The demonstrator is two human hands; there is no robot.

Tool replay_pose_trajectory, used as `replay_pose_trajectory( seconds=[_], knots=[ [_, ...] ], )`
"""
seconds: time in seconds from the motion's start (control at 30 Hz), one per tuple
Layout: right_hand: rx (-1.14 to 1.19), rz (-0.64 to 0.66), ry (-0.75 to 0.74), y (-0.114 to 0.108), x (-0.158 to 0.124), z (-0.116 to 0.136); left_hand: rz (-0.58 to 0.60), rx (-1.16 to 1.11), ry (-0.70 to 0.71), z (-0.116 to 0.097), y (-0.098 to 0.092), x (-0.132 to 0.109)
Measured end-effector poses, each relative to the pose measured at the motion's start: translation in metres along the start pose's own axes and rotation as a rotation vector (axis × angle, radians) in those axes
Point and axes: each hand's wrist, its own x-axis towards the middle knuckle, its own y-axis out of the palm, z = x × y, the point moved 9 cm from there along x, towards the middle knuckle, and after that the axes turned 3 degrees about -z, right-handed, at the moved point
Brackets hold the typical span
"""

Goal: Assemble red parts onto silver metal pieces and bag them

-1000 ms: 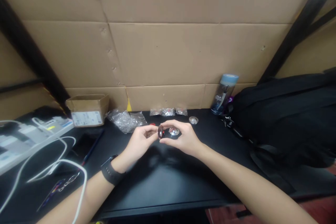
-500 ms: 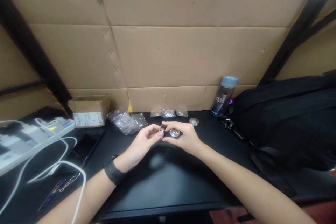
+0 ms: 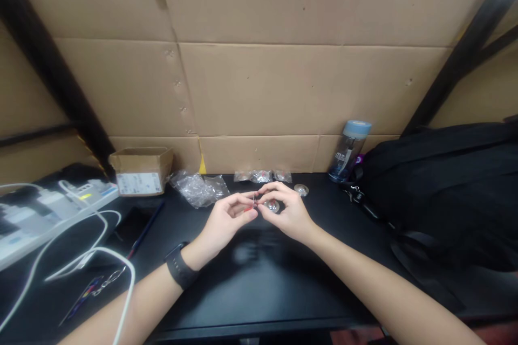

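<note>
Both my hands meet above the middle of the black desk point(image 3: 251, 285). My left hand point(image 3: 226, 222) and my right hand point(image 3: 285, 212) pinch a small round metal part point(image 3: 254, 202) with a red spot between their fingertips; it now shows edge-on. A silver disc point(image 3: 272, 206) lies on the desk just behind my right fingers. A second silver disc point(image 3: 301, 190) lies a little farther back to the right. A dark watch is on my left wrist point(image 3: 181, 272).
Small clear bags of parts point(image 3: 261, 176) and crumpled plastic point(image 3: 199, 188) lie by the cardboard back wall. A cardboard box point(image 3: 141, 171) and a power strip with white cables point(image 3: 60, 202) are at left. A blue-capped bottle point(image 3: 347, 151) and a black bag point(image 3: 445, 188) are at right.
The small round part has been turned between my fingertips from face-on to edge-on. Both hands stay together over the same spot, fingers shifting slightly.
</note>
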Motion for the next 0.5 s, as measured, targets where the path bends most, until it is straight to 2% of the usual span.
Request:
replay_pose_trajectory(
  seconds=[0.2, 0.5],
  knots=[
    [0.041, -0.003, 0.128, 0.004, -0.002, -0.014, -0.006, 0.004, 0.029, -0.001, 0.002, -0.001],
    [0.031, 0.0, 0.124, 0.004, -0.003, -0.017, 0.038, 0.028, 0.05, 0.002, 0.004, -0.003]
  ],
)
